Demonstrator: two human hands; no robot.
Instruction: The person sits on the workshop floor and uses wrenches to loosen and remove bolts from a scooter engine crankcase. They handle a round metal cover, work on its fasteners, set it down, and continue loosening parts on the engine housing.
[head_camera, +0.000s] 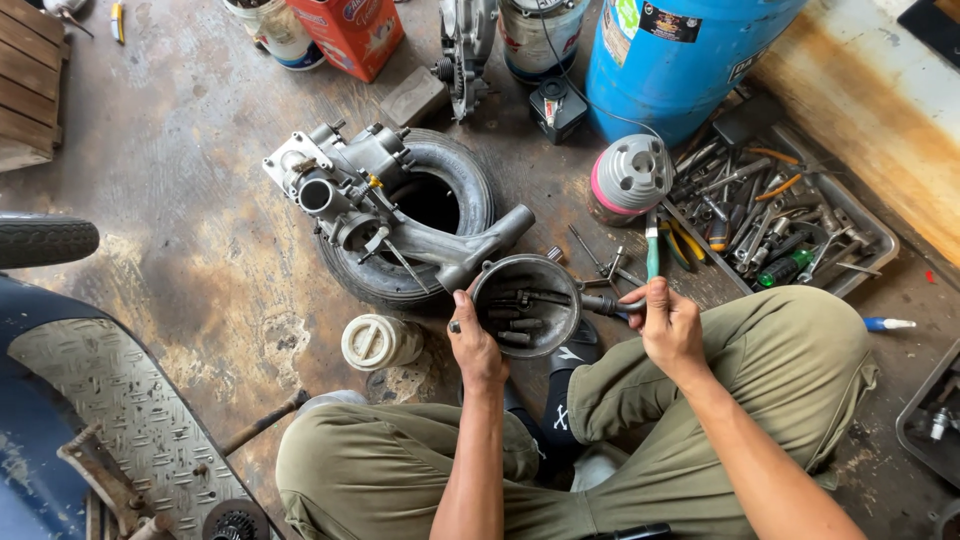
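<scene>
In the head view, a person is sitting cross-legged on the stained concrete floor (190, 160), looking down at both hands. The left hand (474, 345) is gripping the near rim of a round dark metal pan (526, 305), with a ring showing on one finger. Bolts and small dark parts are lying inside the pan. The right hand (668, 322) is closing around the green handles of a pair of pliers (651, 255), whose handles are pointing away from the person, just beside the pan's right edge. Beyond the pan, a grey engine casing (375, 200) is resting across a small black tyre (455, 175). A white ribbed cap (378, 341) is lying on the floor just left of the left hand. To the right, a grey cylinder part with a pink band (628, 180) is standing near a metal tray of tools (785, 215). A blue barrel (680, 55) is standing behind them.
</scene>
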